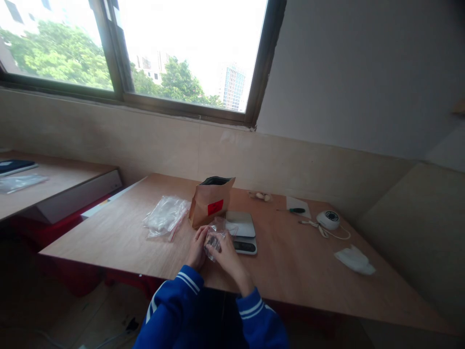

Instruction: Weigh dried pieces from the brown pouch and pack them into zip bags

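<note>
Head view. My left hand [197,248] and right hand [225,252] pinch a small clear plastic bag [215,236] between them, just before the kitchen scale [242,231], close for control. Left of the scale stands an open kraft pouch [210,201]. The bag's contents are indistinct.

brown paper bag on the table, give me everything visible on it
The brown paper bag looks like kraft paper, a stand-up pouch with a red rectangular label on its front. Its top is open, showing a dark lining; the contents cannot be seen. It stands upright, leaning slightly, on the wooden table, between a pile of clear plastic bags and a digital scale, whose near corner it seems to meet. Neither hand touches it; both hands hold a small clear bag just in front of it.
</note>
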A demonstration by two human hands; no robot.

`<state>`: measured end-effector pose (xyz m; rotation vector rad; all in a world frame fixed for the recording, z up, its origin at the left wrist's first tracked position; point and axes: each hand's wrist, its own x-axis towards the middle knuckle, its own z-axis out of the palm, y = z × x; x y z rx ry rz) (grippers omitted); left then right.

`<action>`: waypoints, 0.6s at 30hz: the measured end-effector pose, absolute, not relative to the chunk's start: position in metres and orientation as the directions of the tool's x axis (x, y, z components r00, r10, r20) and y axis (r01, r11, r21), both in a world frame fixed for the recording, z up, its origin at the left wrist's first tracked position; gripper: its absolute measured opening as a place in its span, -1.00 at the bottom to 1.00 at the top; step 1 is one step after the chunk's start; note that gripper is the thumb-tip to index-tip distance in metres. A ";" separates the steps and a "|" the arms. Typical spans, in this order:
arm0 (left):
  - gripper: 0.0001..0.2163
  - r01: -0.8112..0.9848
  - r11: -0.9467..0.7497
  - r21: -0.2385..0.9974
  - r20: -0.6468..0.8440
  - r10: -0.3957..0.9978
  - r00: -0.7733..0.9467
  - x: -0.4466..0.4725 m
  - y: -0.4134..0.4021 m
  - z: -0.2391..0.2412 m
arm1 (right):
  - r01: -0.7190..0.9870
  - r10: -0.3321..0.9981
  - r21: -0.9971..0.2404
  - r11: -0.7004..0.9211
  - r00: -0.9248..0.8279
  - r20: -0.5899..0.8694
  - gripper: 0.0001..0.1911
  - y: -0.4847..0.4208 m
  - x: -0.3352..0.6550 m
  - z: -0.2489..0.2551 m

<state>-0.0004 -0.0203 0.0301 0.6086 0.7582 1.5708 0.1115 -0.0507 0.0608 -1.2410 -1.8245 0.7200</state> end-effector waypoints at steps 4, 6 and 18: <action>-0.75 -0.628 -0.077 0.774 -0.017 0.990 -0.143 0.000 -0.020 0.029 | 0.389 0.932 -0.846 0.363 -0.158 0.327 -0.68 -0.055 0.113 0.063; -0.76 -0.636 -0.073 0.768 -0.025 0.989 -0.144 0.000 -0.020 0.030 | 0.344 0.935 -0.869 0.356 -0.123 0.334 -0.71 -0.057 0.114 0.067; -0.78 -0.644 -0.059 0.763 -0.068 0.983 -0.171 -0.002 -0.017 0.026 | 0.194 0.952 -0.932 0.306 -0.031 0.305 -0.69 -0.064 0.133 0.089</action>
